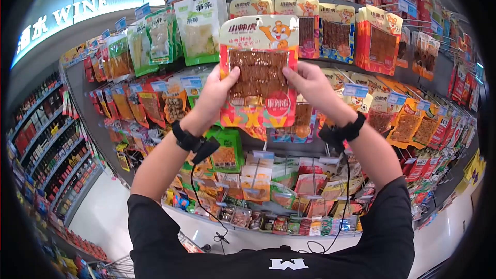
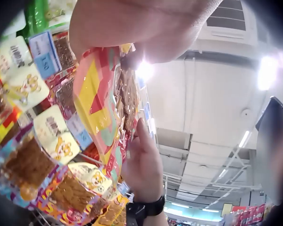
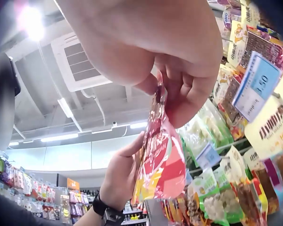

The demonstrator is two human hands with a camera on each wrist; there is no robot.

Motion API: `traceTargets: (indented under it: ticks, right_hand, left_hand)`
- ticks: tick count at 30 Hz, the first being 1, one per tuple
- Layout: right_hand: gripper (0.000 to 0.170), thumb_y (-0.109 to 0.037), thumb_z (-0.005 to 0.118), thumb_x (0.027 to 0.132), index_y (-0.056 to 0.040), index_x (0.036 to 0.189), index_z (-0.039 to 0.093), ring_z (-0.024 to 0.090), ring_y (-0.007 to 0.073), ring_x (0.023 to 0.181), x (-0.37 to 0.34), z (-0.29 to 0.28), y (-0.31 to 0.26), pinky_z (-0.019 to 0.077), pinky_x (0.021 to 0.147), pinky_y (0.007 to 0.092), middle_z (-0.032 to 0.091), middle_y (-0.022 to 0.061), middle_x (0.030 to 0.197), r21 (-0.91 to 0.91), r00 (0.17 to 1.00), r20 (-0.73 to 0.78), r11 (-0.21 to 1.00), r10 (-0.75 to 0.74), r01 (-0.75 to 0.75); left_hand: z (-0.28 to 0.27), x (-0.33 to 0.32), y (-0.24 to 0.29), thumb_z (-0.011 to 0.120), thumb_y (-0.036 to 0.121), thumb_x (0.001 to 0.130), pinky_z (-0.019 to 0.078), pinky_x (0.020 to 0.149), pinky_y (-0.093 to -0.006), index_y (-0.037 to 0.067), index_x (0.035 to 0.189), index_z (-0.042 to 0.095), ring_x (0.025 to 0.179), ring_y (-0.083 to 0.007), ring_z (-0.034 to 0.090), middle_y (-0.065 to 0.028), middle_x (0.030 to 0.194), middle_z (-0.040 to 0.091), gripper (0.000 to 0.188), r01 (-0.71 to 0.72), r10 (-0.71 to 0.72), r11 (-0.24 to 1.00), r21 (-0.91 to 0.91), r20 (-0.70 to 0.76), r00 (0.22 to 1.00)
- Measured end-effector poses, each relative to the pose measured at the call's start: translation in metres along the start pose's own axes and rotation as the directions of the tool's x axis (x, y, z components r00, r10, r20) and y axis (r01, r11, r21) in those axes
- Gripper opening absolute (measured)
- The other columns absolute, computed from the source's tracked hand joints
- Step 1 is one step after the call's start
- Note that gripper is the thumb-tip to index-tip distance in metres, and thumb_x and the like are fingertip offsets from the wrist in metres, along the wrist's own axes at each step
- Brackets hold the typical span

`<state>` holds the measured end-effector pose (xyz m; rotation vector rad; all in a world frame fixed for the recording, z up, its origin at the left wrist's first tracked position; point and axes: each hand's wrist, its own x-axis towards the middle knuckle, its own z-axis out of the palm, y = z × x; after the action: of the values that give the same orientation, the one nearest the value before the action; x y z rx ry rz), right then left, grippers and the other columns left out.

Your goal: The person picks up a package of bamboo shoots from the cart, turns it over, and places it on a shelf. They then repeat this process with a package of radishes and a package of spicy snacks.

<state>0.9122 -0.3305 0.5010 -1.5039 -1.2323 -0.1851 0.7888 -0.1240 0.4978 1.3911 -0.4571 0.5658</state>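
A snack packet (image 1: 258,80) with a cream top, a cartoon tiger and a clear window over brown pieces is held upright before the shelves. My left hand (image 1: 214,93) pinches its left edge, thumb on the front. On the opposite edge my right hand (image 1: 312,85) grips it the same way. The left wrist view shows the packet (image 2: 96,103) nearly edge-on below my left hand (image 2: 132,28). In the right wrist view, curled fingers of my right hand (image 3: 155,47) hold the packet (image 3: 162,165), with my left hand (image 3: 120,176) beyond it.
Hanging packets (image 1: 380,41) fill the racks around, with blue price tags (image 1: 356,90) on the hooks. Green packets (image 1: 163,36) hang at the upper left. Bottle shelves (image 1: 44,134) stand far left. Black cables (image 1: 206,204) dangle from both wrist cameras.
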Motion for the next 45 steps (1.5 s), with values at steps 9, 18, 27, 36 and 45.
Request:
traceTargets:
  ticks: [9,18,27,36,45]
  right_hand:
    - [0.035,-0.031,0.057,0.094,0.0027,0.099,0.066,0.05,0.0073,0.059,0.124,0.005,-0.01,0.0433,0.054,0.028,0.062,0.0027,0.074,-0.219,0.989,-0.143,0.976,-0.025,-0.007]
    - [0.038,-0.033,0.057,0.094,0.0027,0.106,0.064,0.052,0.0074,0.073,0.162,0.013,-0.01,0.0438,0.068,0.0258,0.062,-0.0009,0.083,-0.135,0.982,-0.135,0.984,-0.135,0.117]
    - [0.031,-0.032,0.057,0.094,-0.004,0.105,0.063,0.048,0.0051,0.074,0.172,0.012,0.002,0.0405,0.062,0.0228,0.058,-0.0027,0.086,0.119,0.969,-0.165,0.979,0.185,-0.167]
    - [0.02,-0.024,0.057,0.094,-0.0053,0.1,0.063,0.053,0.0052,0.073,0.158,0.018,-0.018,0.0452,0.064,0.0212,0.06,-0.0028,0.086,0.196,0.963,-0.2,0.97,0.182,-0.143]
    - [0.018,-0.019,0.053,0.096,-0.0022,0.096,0.061,0.06,0.0073,0.069,0.158,0.017,-0.02,0.0522,0.059,0.025,0.063,0.0011,0.085,0.334,0.953,-0.194,0.929,0.232,-0.158]
  left_hand:
    - [-0.066,0.108,0.022,0.052,0.014,0.096,0.0526,0.085,-0.0346,0.003,0.125,0.044,0.102,-0.0167,0.059,-0.0094,0.116,0.058,0.033,-0.157,0.158,0.977,0.144,0.0,0.987]
    - [-0.085,0.134,0.039,0.056,0.016,0.094,0.0509,0.088,-0.0347,0.003,0.128,0.041,0.104,-0.0167,0.058,-0.0094,0.117,0.057,0.039,-0.271,0.27,0.956,0.114,0.027,0.963]
    - [-0.098,0.147,0.035,0.056,0.018,0.095,0.0509,0.086,-0.032,0.0,0.125,0.044,0.095,-0.016,0.061,-0.0098,0.113,0.06,0.037,-0.139,0.134,0.985,0.104,0.052,0.99]
    - [-0.091,0.144,0.037,0.054,0.017,0.095,0.0534,0.083,-0.0316,0.001,0.126,0.045,0.097,-0.0154,0.062,-0.0091,0.115,0.06,0.036,-0.137,0.136,0.989,0.061,0.029,0.99]
    - [-0.093,0.152,0.039,0.052,0.012,0.095,0.0581,0.075,-0.0345,-0.003,0.116,0.051,0.088,-0.0186,0.065,-0.012,0.105,0.062,0.027,-0.104,0.101,0.993,0.047,0.073,0.992]
